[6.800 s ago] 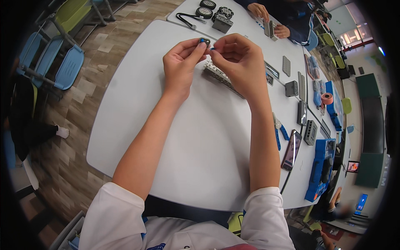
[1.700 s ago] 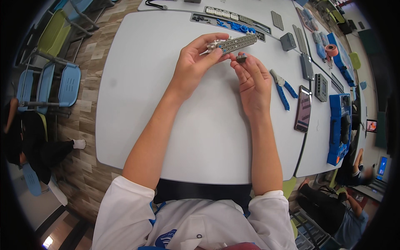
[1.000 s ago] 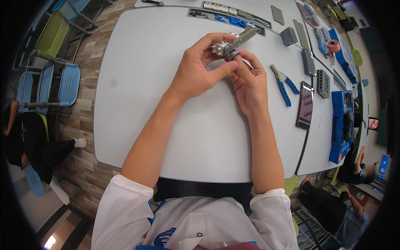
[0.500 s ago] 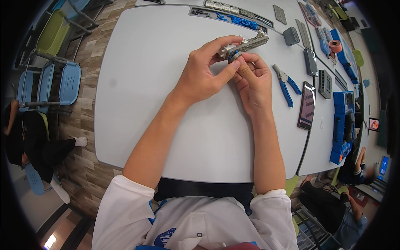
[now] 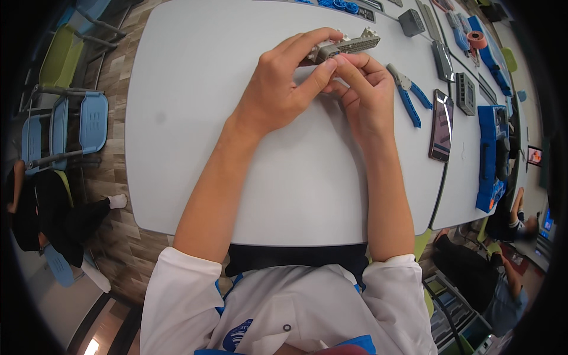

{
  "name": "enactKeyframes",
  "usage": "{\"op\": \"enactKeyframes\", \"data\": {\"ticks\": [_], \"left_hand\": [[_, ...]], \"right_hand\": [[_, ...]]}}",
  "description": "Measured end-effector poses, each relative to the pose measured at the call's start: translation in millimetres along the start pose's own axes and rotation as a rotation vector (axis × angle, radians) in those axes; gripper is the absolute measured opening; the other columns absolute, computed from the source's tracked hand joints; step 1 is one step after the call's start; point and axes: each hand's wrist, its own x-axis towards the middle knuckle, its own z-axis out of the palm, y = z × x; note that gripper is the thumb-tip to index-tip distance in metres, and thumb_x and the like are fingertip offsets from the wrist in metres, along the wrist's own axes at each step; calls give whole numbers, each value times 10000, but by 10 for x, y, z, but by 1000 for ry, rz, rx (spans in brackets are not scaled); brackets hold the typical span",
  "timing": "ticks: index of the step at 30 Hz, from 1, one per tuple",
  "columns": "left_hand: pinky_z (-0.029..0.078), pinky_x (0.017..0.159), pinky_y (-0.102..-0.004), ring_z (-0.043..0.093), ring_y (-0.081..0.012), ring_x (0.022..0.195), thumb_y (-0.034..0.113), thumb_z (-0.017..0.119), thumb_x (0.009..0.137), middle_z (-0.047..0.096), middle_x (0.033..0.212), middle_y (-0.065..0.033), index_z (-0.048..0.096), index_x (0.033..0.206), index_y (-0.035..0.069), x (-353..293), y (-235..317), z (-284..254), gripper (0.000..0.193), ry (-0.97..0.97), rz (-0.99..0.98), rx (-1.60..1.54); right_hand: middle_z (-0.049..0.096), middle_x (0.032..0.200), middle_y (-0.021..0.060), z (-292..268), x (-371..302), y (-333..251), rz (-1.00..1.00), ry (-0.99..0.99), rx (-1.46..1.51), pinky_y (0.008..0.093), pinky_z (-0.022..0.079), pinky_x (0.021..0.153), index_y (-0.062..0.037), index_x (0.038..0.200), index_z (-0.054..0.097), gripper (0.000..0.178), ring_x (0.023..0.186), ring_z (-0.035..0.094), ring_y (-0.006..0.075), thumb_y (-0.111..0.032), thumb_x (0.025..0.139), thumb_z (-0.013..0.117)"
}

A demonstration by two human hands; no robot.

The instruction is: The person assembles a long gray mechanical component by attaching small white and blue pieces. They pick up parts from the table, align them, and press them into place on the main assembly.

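Note:
A grey beam assembly [image 5: 364, 42] from a building kit, with rows of holes and small white connectors, is held above the far middle of the white table [image 5: 296, 195]. My left hand [image 5: 266, 92] is closed round its left end, with the thumb at the near side. My right hand [image 5: 368, 89] meets the left thumb there in a pinch against the near side of the beam. A bit of blue shows by the fingertips, but what the right fingers pinch is mostly hidden.
Blue-handled pliers [image 5: 408, 94] and a dark phone [image 5: 441, 125] lie to the right. Farther over are a grey brick-shaped device [image 5: 465, 94], a blue case [image 5: 489, 157] and an orange tape roll [image 5: 477, 39]. Blue parts [image 5: 350, 7] sit at the far edge. Chairs [image 5: 93, 121] stand left; people sit either side.
The view has shifted, so the table's things appear higher. Both hands stay on the beam assembly. The small round grey-and-blue part seen at the fingertips before is now mostly covered.

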Motion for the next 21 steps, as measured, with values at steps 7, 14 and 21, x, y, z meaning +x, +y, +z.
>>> {"op": "enactKeyframes", "data": {"ticks": [7,14,21], "left_hand": [[619,1007,-361,769,-227,1067,54,607,1096,748,1188,-172,559,1428,-21,99,-142,-42,343,293,-166,-354],[576,1006,-312,755,-257,1177,29,667,1039,756,1162,-178,541,1350,8,185,-296,-304,336,507,-287,-635],[576,984,-347,762,-271,1171,30,695,1014,764,1235,-179,566,1367,30,330,-329,-241,376,381,-353,-792]], "right_hand": [[785,978,112,-177,9,-501,-221,-32,-535,339,594,838,22,1129,760,150,881,741,183,-92,1036,787],[781,1013,55,-373,78,-466,-505,318,-820,269,564,860,-7,1114,772,139,934,724,112,-126,1045,795],[754,947,11,-67,88,-14,-395,162,-1030,253,513,786,-26,1105,772,107,865,648,82,-103,1033,754]]}}
